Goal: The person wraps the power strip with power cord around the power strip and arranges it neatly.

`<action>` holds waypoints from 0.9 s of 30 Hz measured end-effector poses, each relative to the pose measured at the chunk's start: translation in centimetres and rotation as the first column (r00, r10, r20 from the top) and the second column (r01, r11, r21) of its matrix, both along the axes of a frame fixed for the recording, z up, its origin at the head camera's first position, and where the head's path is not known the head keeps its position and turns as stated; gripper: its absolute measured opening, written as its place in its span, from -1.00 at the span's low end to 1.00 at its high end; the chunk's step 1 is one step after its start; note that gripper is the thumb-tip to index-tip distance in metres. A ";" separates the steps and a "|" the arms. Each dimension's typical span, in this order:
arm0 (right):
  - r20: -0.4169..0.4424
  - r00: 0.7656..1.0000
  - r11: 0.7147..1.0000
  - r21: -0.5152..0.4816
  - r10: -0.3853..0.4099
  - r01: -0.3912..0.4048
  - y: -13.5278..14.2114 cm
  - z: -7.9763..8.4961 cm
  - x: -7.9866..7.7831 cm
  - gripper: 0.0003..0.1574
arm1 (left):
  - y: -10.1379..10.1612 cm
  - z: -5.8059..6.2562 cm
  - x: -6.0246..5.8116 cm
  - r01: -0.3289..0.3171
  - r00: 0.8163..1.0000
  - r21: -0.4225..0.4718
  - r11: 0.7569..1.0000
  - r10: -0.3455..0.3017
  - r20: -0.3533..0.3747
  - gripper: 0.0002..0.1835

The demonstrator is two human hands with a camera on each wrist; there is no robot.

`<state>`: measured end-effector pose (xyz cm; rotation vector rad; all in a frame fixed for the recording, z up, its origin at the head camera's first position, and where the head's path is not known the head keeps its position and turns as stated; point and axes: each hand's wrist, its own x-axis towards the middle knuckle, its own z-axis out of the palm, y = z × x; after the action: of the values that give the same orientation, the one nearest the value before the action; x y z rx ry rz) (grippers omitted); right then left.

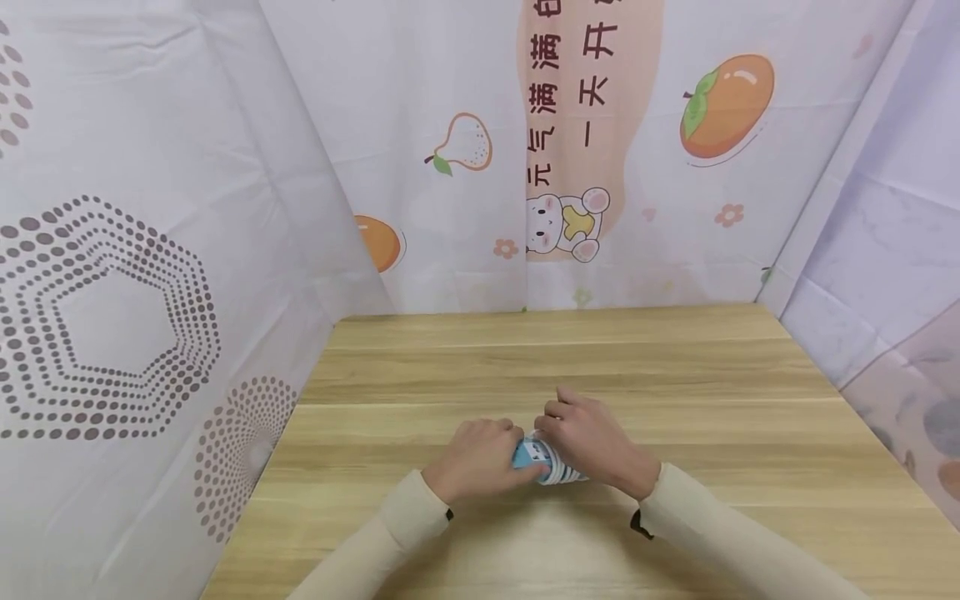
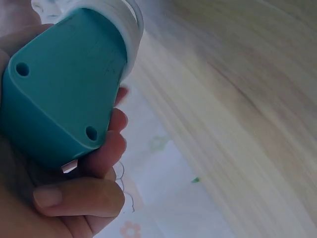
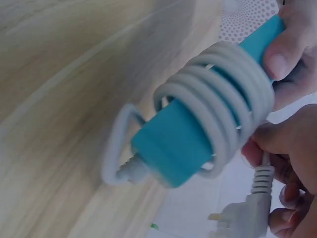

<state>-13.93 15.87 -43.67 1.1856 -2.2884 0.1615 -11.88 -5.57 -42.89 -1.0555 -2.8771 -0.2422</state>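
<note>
A teal power strip [image 1: 529, 452] with a white cord [image 3: 211, 94] wound round it in several loops is between the two hands, over the table. My left hand [image 1: 480, 458] grips one end of it, thumb on one side and fingers curled round the other. In the left wrist view its flat teal face [image 2: 69, 74] shows two round holes. My right hand [image 1: 592, 442] pinches the cord close beside a white plug [image 3: 250, 210], whose prong points away from the fingers. At the strip's far end, the cord leaves through a ribbed sleeve [image 3: 132, 169] and bends back.
The wood-grain table [image 1: 420, 367] spreads around both hands. White printed curtains with fruit and a cartoon bear [image 1: 562, 225] rise behind it, and a dotted curtain [image 1: 112, 333] stands along the left side. Dark bands show at both cuffs.
</note>
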 end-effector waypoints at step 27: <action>0.263 0.954 0.965 -0.176 -0.145 0.196 -2.0 2.0 1.7 -0.96 | -0.4 -1.1 -1.1 -0.111 0.924 -0.096 0.989 0.067 -0.376 -0.37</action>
<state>-12.19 13.84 -41.65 0.9011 -2.5083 0.4882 -13.02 -6.00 -44.00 -0.8700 -2.6071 0.1223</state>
